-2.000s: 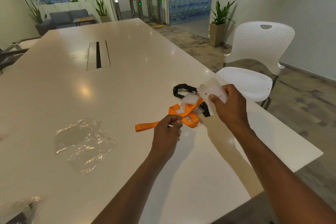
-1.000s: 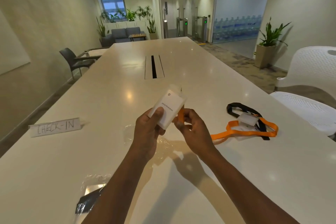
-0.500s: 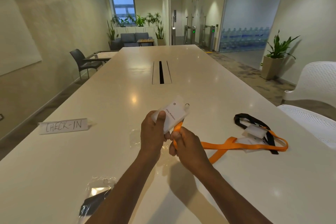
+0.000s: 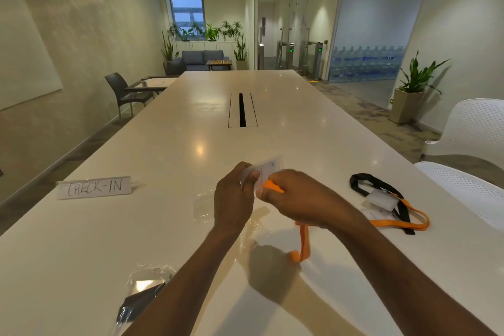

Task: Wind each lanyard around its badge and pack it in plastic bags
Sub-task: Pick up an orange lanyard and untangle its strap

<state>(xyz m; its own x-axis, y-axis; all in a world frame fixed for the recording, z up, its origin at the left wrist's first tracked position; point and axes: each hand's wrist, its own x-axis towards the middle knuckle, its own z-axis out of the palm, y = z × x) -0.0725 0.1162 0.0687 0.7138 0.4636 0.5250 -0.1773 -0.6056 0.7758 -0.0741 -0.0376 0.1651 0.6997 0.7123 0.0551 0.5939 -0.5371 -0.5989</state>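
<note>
Above the long glossy cream table [image 4: 169, 161], the left hand [image 4: 233, 200] grips a white rectangular plastic badge [image 4: 263, 170], thumb curled over its face and fingers behind it, so the card tilts up and away from the person. The right hand [image 4: 298, 199] sits just beside it, its fingers curled round a flat orange fabric lanyard [image 4: 302, 243] where the strap meets the near edge of the white badge. From under that hand the orange strap hangs down in a loop towards the tabletop; the frame is blurred there, so I cannot tell whether it touches the surface. Below the white badge, a crumpled clear plastic bag [image 4: 203, 207] lies flat on the table, partly hidden by the left wrist. Right of the white badge, well apart from it, a black fabric lanyard [image 4: 381, 188] and a second orange lanyard [image 4: 409, 222] lie tangled together with two more pale badges [image 4: 380, 199] resting on them. Left of the white badge stands a folded paper sign [image 4: 94, 188] lettered CHECK-IN by hand. Nearer the person than the white badge, beside the left forearm, lies a clear bag with a dark item inside [image 4: 141, 296]. A white perforated plastic chair [image 4: 469, 133] stands at the table's right edge.
</note>
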